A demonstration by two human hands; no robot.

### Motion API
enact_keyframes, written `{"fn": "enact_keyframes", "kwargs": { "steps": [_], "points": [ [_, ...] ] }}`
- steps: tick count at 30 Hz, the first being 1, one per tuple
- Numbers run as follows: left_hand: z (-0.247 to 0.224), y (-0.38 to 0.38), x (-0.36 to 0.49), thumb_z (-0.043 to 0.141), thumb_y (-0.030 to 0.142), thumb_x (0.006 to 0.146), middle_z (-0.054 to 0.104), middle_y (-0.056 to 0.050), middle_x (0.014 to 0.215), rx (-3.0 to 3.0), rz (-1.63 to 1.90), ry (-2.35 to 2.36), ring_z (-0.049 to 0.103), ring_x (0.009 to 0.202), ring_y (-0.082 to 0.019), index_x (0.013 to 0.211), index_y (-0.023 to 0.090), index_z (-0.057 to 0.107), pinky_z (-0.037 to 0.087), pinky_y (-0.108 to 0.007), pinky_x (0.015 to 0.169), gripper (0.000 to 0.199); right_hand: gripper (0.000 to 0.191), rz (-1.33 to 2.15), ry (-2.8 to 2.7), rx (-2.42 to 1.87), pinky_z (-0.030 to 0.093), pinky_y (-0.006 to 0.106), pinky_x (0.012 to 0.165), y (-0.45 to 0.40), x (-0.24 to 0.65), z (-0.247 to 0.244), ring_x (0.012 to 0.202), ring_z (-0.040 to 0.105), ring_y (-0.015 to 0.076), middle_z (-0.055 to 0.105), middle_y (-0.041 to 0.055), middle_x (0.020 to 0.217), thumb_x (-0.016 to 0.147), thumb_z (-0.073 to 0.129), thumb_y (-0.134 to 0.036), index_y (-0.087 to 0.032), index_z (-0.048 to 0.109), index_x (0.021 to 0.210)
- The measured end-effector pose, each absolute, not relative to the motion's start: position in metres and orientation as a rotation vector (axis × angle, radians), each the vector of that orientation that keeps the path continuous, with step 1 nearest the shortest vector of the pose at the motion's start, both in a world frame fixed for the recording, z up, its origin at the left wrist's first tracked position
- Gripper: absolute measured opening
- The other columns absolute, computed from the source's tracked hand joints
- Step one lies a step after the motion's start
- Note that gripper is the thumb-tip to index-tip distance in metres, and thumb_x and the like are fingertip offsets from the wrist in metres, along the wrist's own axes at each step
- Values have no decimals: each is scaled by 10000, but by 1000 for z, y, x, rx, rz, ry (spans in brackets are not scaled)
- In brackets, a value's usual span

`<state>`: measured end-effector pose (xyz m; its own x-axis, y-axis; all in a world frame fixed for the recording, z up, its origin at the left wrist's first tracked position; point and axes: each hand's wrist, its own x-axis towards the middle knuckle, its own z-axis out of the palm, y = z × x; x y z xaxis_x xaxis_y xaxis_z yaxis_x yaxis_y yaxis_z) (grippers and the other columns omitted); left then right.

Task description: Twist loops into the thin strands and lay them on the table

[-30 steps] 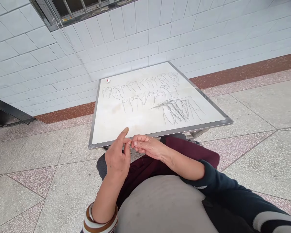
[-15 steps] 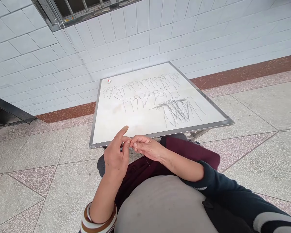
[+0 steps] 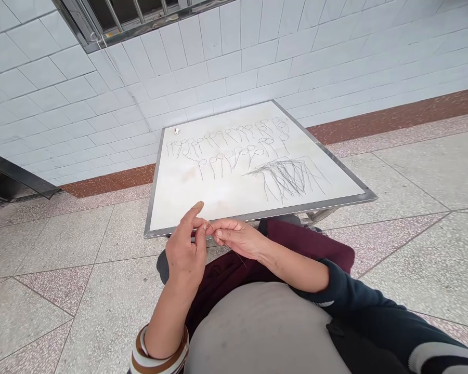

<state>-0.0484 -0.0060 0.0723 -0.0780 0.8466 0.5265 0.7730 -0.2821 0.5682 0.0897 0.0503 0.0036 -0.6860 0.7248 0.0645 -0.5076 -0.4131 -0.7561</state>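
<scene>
My left hand [image 3: 186, 253] pinches a thin dark strand [image 3: 241, 257] between thumb and a finger, its index finger pointing up. My right hand [image 3: 239, 239] meets it fingertip to fingertip and pinches the same strand. A small bend of the strand shows at the fingertips, and a loose tail hangs below my right hand. Whether it is wire or thread I cannot tell. Beyond my hands, looped strands with tails [image 3: 219, 157] lie in rows on a white board table [image 3: 179, 202]. At the right on it sits a tangled pile of straight strands [image 3: 286, 176].
A small white and red object [image 3: 177, 131] stands at the table's far left corner. Behind the table rises a white tiled wall [image 3: 218, 67] with a barred window [image 3: 136, 13]. My legs in maroon cloth [image 3: 308, 241] are under the table's near edge.
My fingertips have shifted slightly apart, and a small bend of the strand now shows between them. The hanging tail has swung a little to the right.
</scene>
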Motion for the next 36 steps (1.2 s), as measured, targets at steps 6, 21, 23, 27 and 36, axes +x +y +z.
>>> {"fn": "enact_keyframes", "kwargs": {
  "steps": [6,21,23,27,36],
  "points": [
    [73,-7,-48,543,196,903,719,14,895,2061,1309,1832,672,852,-149,1292,260,537,515,-280,770,395,230,2105,-996,-412,390,221,641,49,90,9,681,503,75,679,-4,837,689,827,-348,-221,765,870],
    [81,-7,-56,525,203,913,700,9,895,2003,1392,1966,668,919,-160,1294,267,539,495,-302,812,387,292,2070,-1154,-484,399,220,613,42,92,8,672,519,84,672,21,840,718,789,-427,-168,707,823],
    [79,-7,-56,529,197,905,699,7,901,2007,1355,1980,667,905,-161,1301,261,534,495,-307,815,401,296,2008,-1247,-488,414,224,633,43,93,8,683,522,89,648,13,809,781,730,-450,-170,696,872],
    [78,-6,-52,532,198,898,710,0,917,2011,1233,1968,668,832,-150,1306,256,538,511,-302,792,412,284,1795,-1465,-549,450,241,665,44,95,7,694,539,105,592,-13,732,898,588,-451,-190,658,988],
    [82,-5,-50,532,176,904,730,16,922,2105,1082,1887,670,831,-144,1330,271,531,516,-289,782,437,259,1554,-1645,-635,465,243,623,42,95,6,651,537,113,558,-22,710,955,476,-425,-215,615,1013]
  ]
}}
